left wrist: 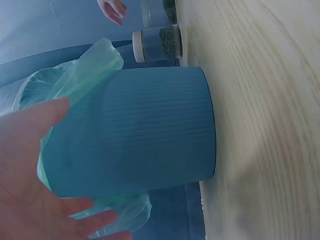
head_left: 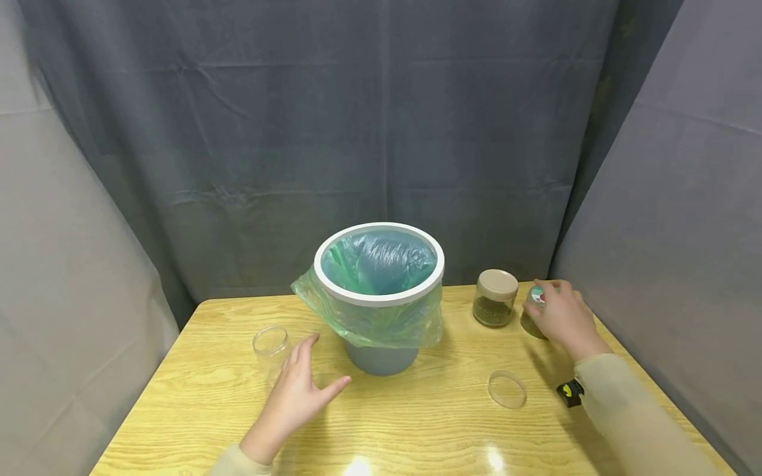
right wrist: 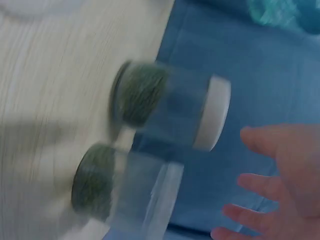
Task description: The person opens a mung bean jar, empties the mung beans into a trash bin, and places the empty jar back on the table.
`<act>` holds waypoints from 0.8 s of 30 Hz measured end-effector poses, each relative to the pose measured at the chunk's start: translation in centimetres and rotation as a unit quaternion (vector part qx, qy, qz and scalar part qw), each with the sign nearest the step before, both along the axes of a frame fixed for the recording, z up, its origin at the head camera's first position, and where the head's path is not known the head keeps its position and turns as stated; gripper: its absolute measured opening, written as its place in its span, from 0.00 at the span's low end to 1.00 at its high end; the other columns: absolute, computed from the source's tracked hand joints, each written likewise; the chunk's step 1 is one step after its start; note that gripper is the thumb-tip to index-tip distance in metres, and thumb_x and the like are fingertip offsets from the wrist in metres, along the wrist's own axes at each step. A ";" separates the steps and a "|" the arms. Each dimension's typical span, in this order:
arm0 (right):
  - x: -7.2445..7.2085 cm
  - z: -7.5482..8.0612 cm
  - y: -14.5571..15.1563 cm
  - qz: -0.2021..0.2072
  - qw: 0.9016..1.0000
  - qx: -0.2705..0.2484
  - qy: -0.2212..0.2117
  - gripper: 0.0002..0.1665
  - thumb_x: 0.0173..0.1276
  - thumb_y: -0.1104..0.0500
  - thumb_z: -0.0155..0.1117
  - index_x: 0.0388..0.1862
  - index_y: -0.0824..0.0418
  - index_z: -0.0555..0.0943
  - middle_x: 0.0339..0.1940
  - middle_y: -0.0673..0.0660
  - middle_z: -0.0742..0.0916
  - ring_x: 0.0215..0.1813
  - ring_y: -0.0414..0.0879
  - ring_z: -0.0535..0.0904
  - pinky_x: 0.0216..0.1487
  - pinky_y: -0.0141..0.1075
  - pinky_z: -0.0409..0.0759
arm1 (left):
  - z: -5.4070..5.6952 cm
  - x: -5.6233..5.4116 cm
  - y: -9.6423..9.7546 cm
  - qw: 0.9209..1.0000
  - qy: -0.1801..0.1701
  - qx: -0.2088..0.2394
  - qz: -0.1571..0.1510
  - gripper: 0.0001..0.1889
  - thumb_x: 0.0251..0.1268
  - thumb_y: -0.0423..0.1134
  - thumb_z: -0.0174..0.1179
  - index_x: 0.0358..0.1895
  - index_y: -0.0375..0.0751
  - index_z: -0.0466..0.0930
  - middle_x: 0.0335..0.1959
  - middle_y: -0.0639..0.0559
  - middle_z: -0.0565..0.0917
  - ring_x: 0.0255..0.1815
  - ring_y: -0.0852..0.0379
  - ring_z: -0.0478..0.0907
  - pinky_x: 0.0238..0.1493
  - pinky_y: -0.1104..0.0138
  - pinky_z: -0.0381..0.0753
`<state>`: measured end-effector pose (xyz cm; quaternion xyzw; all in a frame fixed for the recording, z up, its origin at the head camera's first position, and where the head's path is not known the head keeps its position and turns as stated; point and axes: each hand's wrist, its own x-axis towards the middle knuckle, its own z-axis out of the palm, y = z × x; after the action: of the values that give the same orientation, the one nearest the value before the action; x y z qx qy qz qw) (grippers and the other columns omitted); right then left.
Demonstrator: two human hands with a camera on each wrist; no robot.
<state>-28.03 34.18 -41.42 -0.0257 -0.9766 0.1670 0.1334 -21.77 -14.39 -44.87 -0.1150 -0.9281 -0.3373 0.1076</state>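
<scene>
My right hand (head_left: 564, 314) reaches over a clear jar (head_left: 530, 322) at the far right of the table, overlapping it in the head view. In the right wrist view, its spread fingers point at that jar (right wrist: 127, 195), with a gap between. Beside it stands another jar with a beige lid (head_left: 499, 284) and small green grains at its bottom. My left hand (head_left: 292, 396) hovers, thumb and fingers spread and holding nothing, in front of the grey bin (head_left: 381, 360). A clear cup (head_left: 270, 340) stands left of that hand, partly hidden by it.
A green plastic bag (head_left: 387, 324) lines the bin, its edge hanging over the outside below the white rim (head_left: 381, 301). A clear round lid (head_left: 507, 390) lies on the wooden table (head_left: 428, 423). Grey curtains (head_left: 297, 145) close off the back and sides.
</scene>
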 end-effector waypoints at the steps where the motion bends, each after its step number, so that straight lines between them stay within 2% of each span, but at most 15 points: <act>1: -0.3 -0.1 0.4 -0.002 1.000 0.002 -0.006 0.39 0.77 0.46 0.59 0.75 0.70 0.66 0.69 0.82 0.65 0.65 0.84 0.62 0.57 0.76 0.65 | 0.0 0.0 0.1 1.000 -0.001 -0.002 0.000 0.52 0.57 0.59 0.74 0.76 0.31 0.60 0.73 0.32 0.69 0.73 0.30 0.67 0.72 0.38 0.67; 5: -1.4 -0.6 1.9 -0.008 1.000 0.006 -0.028 0.48 0.74 0.40 0.62 0.77 0.71 0.62 0.70 0.84 0.62 0.66 0.85 0.60 0.59 0.76 0.62 | -0.2 -0.1 0.2 1.000 0.001 -0.007 0.003 0.53 0.56 0.60 0.74 0.76 0.31 0.60 0.73 0.32 0.69 0.73 0.31 0.67 0.73 0.39 0.67; 13: -2.9 -1.6 3.5 -0.009 0.997 -0.012 -0.080 0.61 0.69 0.29 0.61 0.78 0.75 0.55 0.71 0.86 0.59 0.66 0.87 0.58 0.58 0.77 0.62 | -0.5 -0.3 0.2 1.000 -0.003 -0.001 0.013 0.52 0.56 0.61 0.74 0.76 0.33 0.61 0.73 0.34 0.70 0.74 0.33 0.66 0.73 0.40 0.67; 18: -3.7 -2.6 4.3 -0.012 0.994 -0.039 -0.105 0.64 0.68 0.28 0.61 0.78 0.76 0.52 0.70 0.88 0.58 0.64 0.88 0.59 0.53 0.75 0.68 | -0.7 -0.3 0.2 1.000 -0.006 0.009 0.015 0.50 0.57 0.59 0.75 0.75 0.34 0.62 0.72 0.34 0.70 0.72 0.33 0.69 0.71 0.40 0.70; 24: -4.5 -3.8 5.2 -0.018 0.993 -0.053 -0.109 0.65 0.68 0.29 0.62 0.78 0.78 0.51 0.66 0.88 0.61 0.61 0.85 0.64 0.51 0.71 0.72 | -0.7 -0.3 0.2 1.000 -0.009 0.023 0.014 0.49 0.58 0.58 0.74 0.75 0.34 0.62 0.72 0.35 0.70 0.71 0.33 0.70 0.69 0.39 0.72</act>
<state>-32.55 39.38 -45.24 -0.0680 -0.9745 0.2121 0.0277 -22.02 -14.14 -45.61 -0.0962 -0.9226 -0.3579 0.1069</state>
